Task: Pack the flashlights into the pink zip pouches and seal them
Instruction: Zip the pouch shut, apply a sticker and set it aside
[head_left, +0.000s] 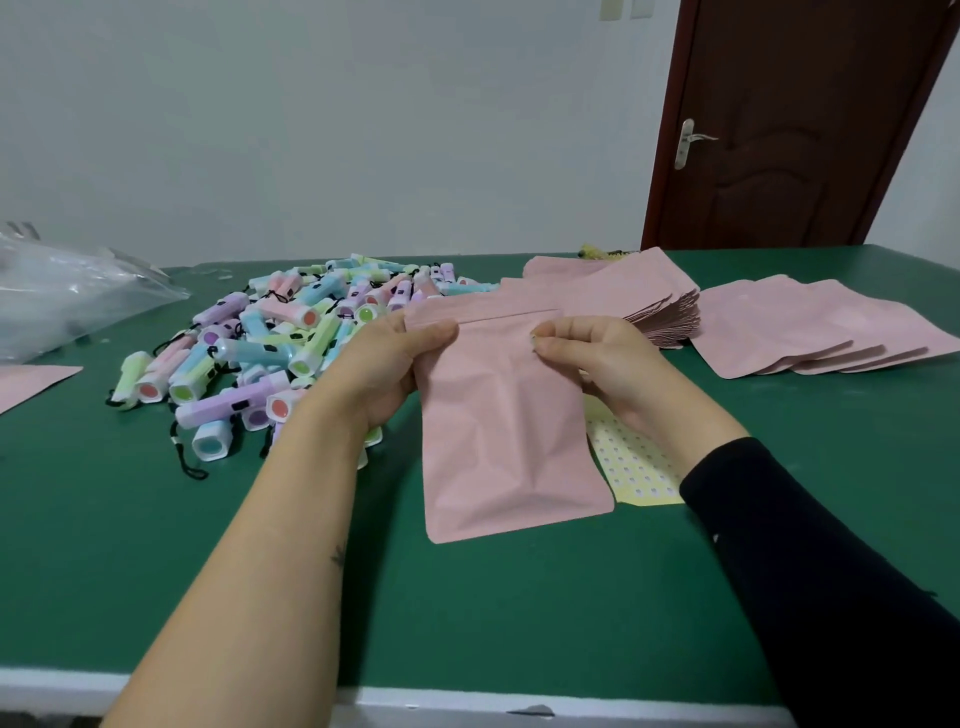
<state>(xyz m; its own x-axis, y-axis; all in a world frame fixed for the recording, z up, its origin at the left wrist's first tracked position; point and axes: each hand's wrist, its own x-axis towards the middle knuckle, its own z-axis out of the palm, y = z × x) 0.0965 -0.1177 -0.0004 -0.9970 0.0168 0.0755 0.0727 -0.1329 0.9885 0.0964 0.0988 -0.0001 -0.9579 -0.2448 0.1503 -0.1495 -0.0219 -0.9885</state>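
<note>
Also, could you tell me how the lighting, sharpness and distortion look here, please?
Head view: soft, even light; wide-angle bowing tilts the dark brown wooden door; the crumpled clear plastic bag at left looks blurred; the matte pink zip pouch is sharp.

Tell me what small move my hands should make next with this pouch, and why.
Probably slide the right hand along the zip to the pouch's right edge, pressing it shut. The left hand pinches the left end, the right pinches just short of the right edge, and the pouch bulges as if filled.

Brown door (789, 130), clear plastic bag (67, 301)
</note>
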